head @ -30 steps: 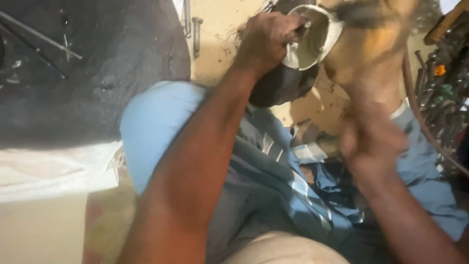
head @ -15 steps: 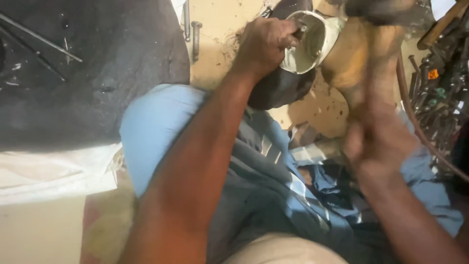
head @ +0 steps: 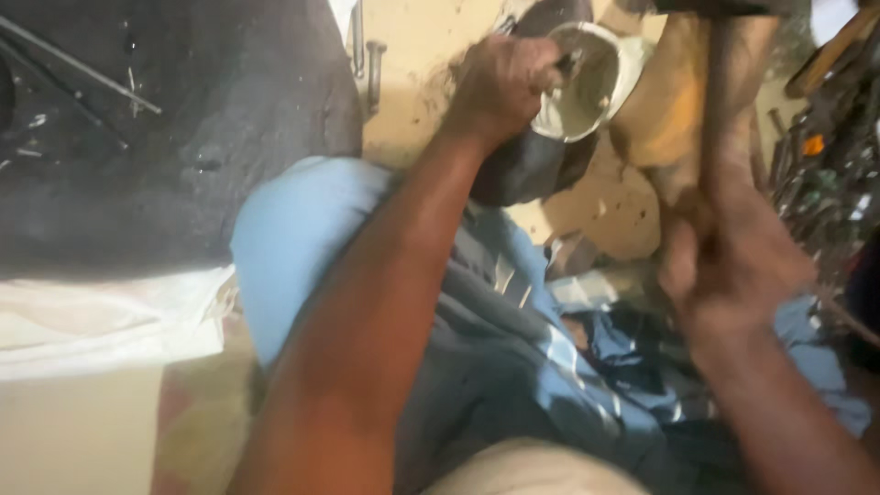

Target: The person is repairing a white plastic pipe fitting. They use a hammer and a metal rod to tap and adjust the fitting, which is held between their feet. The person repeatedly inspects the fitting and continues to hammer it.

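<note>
1. Grey, dull metal showed first: a round, shallow metal bowl (head: 579,84) sat at the top of the view, tilted on a rounded dark block (head: 532,170) beneath it.
2. Left hand (head: 502,87) was curled tight over the bowl's near rim, fingers wrapped shut on it.
3. Right hand (head: 733,266) was clenched in a fist around a long brown wooden handle (head: 718,110) that ran straight up; motion blur smeared it, and the handle's dark top end sat just right of the bowl.
4. Light-blue cloth (head: 293,238) covered the lap under the left forearm.
5. Dark scuffed ground (head: 183,137) with thin metal rods (head: 82,69) lay far left.
6. Cluttered dark metal scraps (head: 830,165) crowded the right edge.
</note>
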